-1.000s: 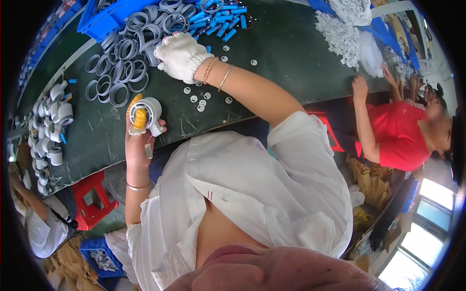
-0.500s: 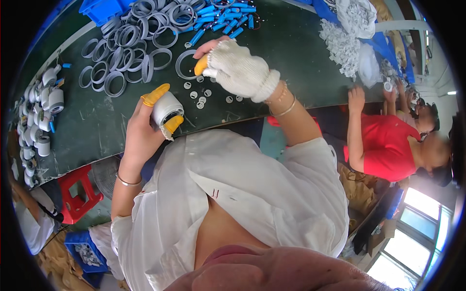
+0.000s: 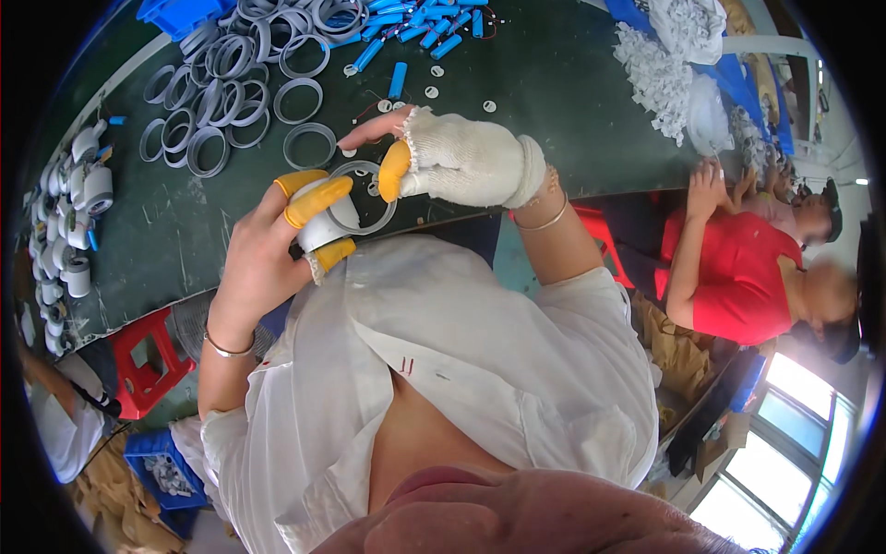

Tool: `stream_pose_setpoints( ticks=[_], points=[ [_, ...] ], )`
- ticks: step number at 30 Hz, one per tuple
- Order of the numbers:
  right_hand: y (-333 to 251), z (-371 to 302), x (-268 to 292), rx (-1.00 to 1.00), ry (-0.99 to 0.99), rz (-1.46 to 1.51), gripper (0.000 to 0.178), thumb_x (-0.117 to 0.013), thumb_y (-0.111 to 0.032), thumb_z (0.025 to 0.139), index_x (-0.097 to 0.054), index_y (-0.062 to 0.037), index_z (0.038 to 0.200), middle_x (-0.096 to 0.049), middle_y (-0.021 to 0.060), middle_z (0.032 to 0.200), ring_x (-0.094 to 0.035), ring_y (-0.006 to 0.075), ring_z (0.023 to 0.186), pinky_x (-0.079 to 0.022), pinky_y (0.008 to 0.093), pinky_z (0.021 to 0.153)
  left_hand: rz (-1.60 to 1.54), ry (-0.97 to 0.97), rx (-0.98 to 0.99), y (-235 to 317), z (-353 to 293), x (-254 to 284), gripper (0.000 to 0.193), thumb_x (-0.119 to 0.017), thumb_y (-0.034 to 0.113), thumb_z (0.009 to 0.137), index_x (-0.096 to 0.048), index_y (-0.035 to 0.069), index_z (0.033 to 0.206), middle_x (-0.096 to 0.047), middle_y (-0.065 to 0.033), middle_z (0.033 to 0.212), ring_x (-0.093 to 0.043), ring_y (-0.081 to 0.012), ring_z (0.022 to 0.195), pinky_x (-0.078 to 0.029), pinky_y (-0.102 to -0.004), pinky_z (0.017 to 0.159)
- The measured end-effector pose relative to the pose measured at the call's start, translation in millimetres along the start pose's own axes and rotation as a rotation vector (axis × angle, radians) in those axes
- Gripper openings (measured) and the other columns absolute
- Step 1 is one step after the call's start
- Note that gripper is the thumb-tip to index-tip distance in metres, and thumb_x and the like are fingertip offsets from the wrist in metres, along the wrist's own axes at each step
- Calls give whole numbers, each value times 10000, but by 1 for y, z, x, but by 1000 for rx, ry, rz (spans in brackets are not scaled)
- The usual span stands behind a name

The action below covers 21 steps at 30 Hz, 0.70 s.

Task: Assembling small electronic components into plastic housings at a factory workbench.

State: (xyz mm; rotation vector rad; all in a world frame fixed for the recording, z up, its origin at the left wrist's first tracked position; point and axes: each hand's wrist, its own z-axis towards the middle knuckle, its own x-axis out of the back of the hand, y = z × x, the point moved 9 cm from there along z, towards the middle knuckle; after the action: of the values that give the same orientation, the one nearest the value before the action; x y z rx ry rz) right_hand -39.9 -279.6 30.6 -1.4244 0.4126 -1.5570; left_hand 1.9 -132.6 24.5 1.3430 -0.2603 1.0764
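My left hand (image 3: 261,254), with yellow covers on several fingertips, is closed around a white cylindrical housing (image 3: 317,232). Against the housing's right end, a grey ring (image 3: 381,224) is held by my right hand (image 3: 452,164). That hand wears a white knitted glove, with a yellow cover on the thumb at the ring's edge and a bare index finger stretched out above it. Whether the ring is seated on the housing, I cannot tell. Just beyond lie a loose grey ring (image 3: 289,148) and a blue cylindrical cell (image 3: 398,81).
Grey rings (image 3: 208,152) and blue cells (image 3: 448,47) are heaped at the back, near a blue bin (image 3: 181,16). Small white discs (image 3: 489,106) lie scattered. White housings (image 3: 98,189) line the left edge. A person in red (image 3: 738,268) sits at right, near white parts (image 3: 651,83).
My right hand has brought a grey ring from the table to the housing. My left fingers have shifted around the housing. A blue cell now lies apart from the heap.
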Motion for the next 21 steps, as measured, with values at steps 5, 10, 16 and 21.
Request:
stream_pose_setpoints(
  ticks=[5,10,16,21],
  points=[
    [10,-3,2,-119,-30,198,264,-606,-119,892,-635,-6,1129,-531,118,1356,-521,254,1177,-369,360,1053,17,-32,30,-1,-1,0,508,-809,165,684,-634,173,1161,-611,-72,1122,-628,-251,690,-525,-351,620],
    [-14,-2,5,-162,55,-89,456,-677,-219,767,-640,-69,1196,-579,69,1308,-576,295,993,-378,391,1032,94,5,127,-10,-2,4,487,-802,159,683,-638,168,1142,-615,-73,1116,-633,-247,674,-522,-341,610],
    [-29,1,-17,-63,10,-454,265,-703,-271,793,-707,-84,980,-651,21,1064,-569,251,961,-474,366,779,136,32,145,-6,4,5,504,-805,148,675,-632,158,1148,-619,-68,1110,-638,-244,669,-522,-340,599],
    [-35,-1,10,-46,246,-208,138,-695,-190,817,-700,-69,884,-664,67,901,-612,222,794,-484,324,714,-653,157,266,-43,-14,-9,715,-766,81,794,-409,109,1413,-624,-86,1122,-669,-200,886,-555,-309,750]
  ],
)
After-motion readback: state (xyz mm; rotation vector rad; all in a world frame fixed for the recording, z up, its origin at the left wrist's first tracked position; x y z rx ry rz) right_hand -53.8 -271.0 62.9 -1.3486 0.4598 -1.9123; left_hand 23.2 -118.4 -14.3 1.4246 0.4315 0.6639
